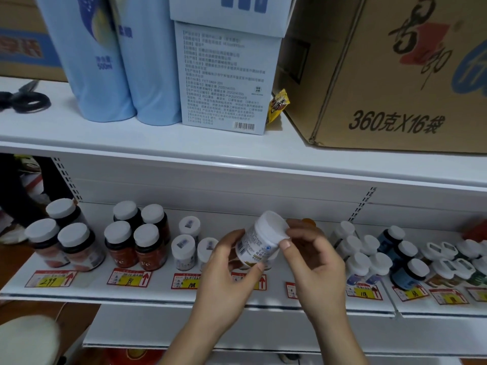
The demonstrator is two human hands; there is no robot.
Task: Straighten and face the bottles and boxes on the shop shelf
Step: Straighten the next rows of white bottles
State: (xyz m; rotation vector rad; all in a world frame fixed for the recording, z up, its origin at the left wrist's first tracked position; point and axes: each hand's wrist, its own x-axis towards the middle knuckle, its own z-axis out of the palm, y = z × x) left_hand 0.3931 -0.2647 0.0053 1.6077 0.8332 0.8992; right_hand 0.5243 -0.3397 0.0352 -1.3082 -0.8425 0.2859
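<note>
A white supplement bottle (259, 241) with a white cap is tilted in the air in front of the lower shelf (168, 291). My left hand (226, 272) grips its body from the left and below. My right hand (313, 256) pinches its cap edge with thumb and fingers. Groups of capped bottles stand on the lower shelf: dark ones (63, 241) at the left, red-brown ones (137, 238), small white ones (187, 246), white ones (361, 256) to the right, and blue ones (403, 262). An orange cap (308, 222) shows behind my right hand.
The upper shelf (131, 143) carries two pale blue bottles (118, 61), stacked white boxes (226, 75), a yellow sachet (278, 104), a large cardboard carton (395, 75) and black scissors (23, 98). Price tags (129, 277) line the lower shelf's front edge.
</note>
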